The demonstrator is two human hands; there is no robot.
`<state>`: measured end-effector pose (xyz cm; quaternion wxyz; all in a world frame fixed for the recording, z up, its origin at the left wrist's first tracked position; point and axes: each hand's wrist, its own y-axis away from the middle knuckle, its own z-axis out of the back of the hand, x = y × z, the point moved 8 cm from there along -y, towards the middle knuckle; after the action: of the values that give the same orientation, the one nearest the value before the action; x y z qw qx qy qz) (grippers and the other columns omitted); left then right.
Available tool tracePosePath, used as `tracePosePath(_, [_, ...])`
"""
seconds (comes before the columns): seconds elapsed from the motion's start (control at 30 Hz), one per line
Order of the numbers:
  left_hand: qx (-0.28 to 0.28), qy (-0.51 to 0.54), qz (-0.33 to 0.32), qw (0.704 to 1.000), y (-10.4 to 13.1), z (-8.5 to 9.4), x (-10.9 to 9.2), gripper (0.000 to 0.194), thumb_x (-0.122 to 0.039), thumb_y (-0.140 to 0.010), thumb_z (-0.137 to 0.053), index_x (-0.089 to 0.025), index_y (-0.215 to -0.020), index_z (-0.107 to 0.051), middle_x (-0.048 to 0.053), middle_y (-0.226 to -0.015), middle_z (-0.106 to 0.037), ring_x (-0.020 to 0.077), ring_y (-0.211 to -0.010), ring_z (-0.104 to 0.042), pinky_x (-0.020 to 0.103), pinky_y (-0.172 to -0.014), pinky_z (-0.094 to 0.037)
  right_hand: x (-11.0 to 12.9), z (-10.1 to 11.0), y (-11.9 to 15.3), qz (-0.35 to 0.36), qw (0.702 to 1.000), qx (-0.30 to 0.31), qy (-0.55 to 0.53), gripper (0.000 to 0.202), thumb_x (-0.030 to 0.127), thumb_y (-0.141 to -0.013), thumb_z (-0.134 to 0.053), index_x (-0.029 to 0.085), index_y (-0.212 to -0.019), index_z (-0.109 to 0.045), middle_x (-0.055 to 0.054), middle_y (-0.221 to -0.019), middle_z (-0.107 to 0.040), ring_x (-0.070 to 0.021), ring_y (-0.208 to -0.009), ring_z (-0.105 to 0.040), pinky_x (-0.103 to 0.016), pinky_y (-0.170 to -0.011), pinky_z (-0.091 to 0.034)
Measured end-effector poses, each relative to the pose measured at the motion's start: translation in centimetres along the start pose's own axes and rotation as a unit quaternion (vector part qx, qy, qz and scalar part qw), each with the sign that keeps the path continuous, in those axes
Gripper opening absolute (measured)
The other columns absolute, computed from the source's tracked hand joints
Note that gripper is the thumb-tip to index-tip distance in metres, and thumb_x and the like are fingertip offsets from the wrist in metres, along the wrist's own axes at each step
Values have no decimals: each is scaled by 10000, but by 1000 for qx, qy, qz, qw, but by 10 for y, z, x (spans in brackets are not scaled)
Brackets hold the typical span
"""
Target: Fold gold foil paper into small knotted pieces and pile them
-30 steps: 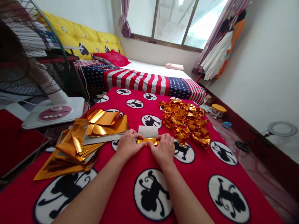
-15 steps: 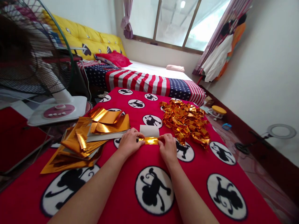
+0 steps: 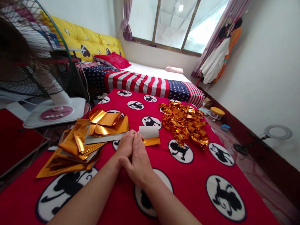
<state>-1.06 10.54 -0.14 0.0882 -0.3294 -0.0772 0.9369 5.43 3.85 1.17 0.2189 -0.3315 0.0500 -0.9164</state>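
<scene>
A sheet of gold foil paper (image 3: 152, 141) lies partly folded in front of me, grey back showing on its far part and a gold strip along the near edge. My left hand (image 3: 126, 145) is at the sheet's left end, fingers bent and closed on that end; the right hand partly covers them. My right hand (image 3: 140, 162) lies against the left one, fingers stretched out side by side, tips at the sheet's left end. The left hand is nearest to a stack of flat gold sheets (image 3: 77, 147). To the right is a heap of folded gold foil pieces (image 3: 185, 122).
A red blanket (image 3: 187, 193) with black-and-white monkey circles covers the work surface. At left stands an electric fan (image 3: 56, 109). Beyond are a bed with a striped and starred cover (image 3: 145, 79) and a window. A ring light (image 3: 277, 132) stands at right.
My right hand has left the sheet's right end and moved left beside my left hand, its fingers straightening. The left hand stays at the left end. The view has shifted slightly.
</scene>
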Motion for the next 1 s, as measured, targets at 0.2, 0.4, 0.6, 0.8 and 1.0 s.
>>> tracePosePath(0.2, [12,-40,-9,999,-5,-4,-3,173,-342,-769,-657,-277,-904,-744,29,-959,-608,216,-934,-596,326,-827,-456,-57,16,16,-56,991,67,96,908,672,-898,-377,33,-1516,-188,-158,-1588,-111,-268,-1480,-87,-469,-1200,-130])
tracePosePath(0.4, [18,-45,-17,999,-4,-3,-7,176,-348,-744,-712,-294,-907,-750,24,-946,-606,220,-934,-594,348,-833,-469,-89,43,32,-86,970,54,221,809,609,-908,-414,90,-1509,-257,-113,-1591,-128,-252,-1482,-97,-471,-1196,-130])
tracePosePath(0.6, [-111,-154,-107,976,15,16,-70,121,-256,-821,-639,-214,-881,-735,90,-1240,-588,295,-1189,-498,474,-1014,-382,-88,41,34,-78,966,33,244,785,584,-909,-417,108,-1512,-259,-105,-1593,-134,-253,-1482,-102,-476,-1192,-126])
tracePosePath(0.8, [-81,-103,-231,964,29,-13,-121,382,-391,-883,-567,-161,-1172,-663,108,-1517,-388,306,-1430,-273,504,-1182,-193,-92,32,33,-57,959,30,277,676,392,-920,-425,148,-1523,-242,-94,-1587,-202,-265,-1475,-140,-481,-1189,-122])
tracePosePath(1.0, [138,-12,-278,951,30,-63,-117,738,-637,-863,-471,-206,-1458,-397,125,-1590,-218,299,-1471,-176,510,-1185,-193,-102,23,29,-91,948,65,297,653,210,-884,-456,211,-1514,-285,-84,-1574,-255,-290,-1468,-163,-526,-1181,-109])
